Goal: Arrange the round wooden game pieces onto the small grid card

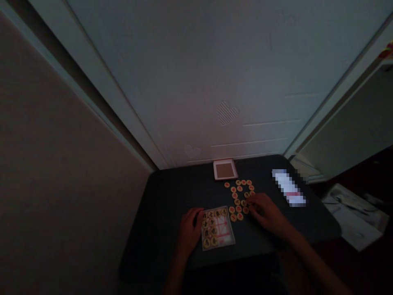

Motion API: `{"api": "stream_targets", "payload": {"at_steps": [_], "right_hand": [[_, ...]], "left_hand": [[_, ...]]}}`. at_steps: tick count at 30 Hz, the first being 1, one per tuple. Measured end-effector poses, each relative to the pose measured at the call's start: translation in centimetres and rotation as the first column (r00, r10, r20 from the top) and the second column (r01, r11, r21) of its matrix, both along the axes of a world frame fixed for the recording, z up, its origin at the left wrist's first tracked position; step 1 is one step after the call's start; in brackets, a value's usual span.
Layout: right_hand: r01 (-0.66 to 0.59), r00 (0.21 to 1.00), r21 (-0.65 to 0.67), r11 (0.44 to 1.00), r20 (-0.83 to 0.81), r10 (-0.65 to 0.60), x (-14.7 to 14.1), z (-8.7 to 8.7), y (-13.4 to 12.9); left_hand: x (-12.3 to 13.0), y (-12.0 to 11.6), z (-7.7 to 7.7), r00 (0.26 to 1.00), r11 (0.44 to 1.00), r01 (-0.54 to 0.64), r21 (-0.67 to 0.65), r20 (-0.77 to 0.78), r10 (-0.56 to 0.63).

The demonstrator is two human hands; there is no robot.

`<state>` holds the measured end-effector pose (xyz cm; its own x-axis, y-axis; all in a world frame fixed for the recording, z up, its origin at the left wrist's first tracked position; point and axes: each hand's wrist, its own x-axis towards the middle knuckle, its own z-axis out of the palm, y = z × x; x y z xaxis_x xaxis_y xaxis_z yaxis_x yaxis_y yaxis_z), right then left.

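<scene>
One dark table (pixel 167 205) | round pieces (pixel 237 202) atop | pale panel (pixel 184 82) behind

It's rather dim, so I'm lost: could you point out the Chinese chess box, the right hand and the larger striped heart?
Chinese chess box (pixel 224 231): head view, bare part of its inside.
Right hand (pixel 265 212): head view, back of the hand.
Larger striped heart (pixel 227 113): head view, its middle.

Head view: worn high, facing forward-down
Left hand (pixel 189 228), right hand (pixel 266 211), table (pixel 166 196): near, below
White panel (pixel 184 61): ahead, beyond
</scene>
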<state>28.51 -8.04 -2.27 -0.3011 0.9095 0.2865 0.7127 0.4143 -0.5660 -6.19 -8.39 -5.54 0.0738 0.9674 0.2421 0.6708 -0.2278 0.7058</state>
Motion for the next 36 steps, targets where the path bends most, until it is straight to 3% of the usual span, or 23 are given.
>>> {"api": "stream_targets", "payload": {"at_steps": [3, 8, 18, 22, 26, 30, 33, 36], "right_hand": [[-0.069, 0.995, 0.020, 0.997, 0.076, 0.067, -1.2, -0.2, -1.0], [0.090, 0.992, 0.076, 0.993, 0.085, -0.096, 0.8, -0.3, -0.7], [0.154, 0.987, 0.003, 0.988, 0.051, -0.153, 3.8, -1.5, -1.8], [0.115, 0.992, 0.008, 0.993, 0.042, -0.115, 2.7, -0.5, 0.5], [-0.027, 0.991, 0.035, 0.999, 0.129, 0.022, 0.5, 0.6, 4.9], [0.007, 0.972, 0.035, 0.999, 0.235, -0.015, 0.1, 1.1, 8.9], [0.005, 0.970, 0.031, 1.000, 0.242, -0.013, 1.1, 1.5, 10.2], [-0.033, 0.967, 0.005, 0.999, 0.253, 0.031, 2.1, 1.7, 9.7]], "left_hand": [[-0.1, 0.0, -0.2, 1.000, 1.000, -0.007, 0.007, -0.011, 0.007], [-0.1, 0.1, -0.2, 1.000, 1.000, -0.007, 0.010, -0.021, 0.007], [0.0, 0.1, -0.1, 1.000, 1.000, -0.015, -0.006, -0.014, 0.015], [0.1, 0.0, 0.0, 1.000, 1.000, -0.009, 0.002, -0.015, 0.009], [0.1, 0.0, -0.1, 1.000, 1.000, -0.016, -0.002, -0.011, 0.016], [0.0, -0.1, -0.2, 1.000, 1.000, -0.019, 0.004, -0.006, 0.019], [0.0, -0.1, -0.3, 1.000, 1.000, -0.008, 0.001, -0.015, 0.008], [0.0, -0.1, -0.4, 1.000, 1.000, -0.004, 0.004, -0.012, 0.004]]}}
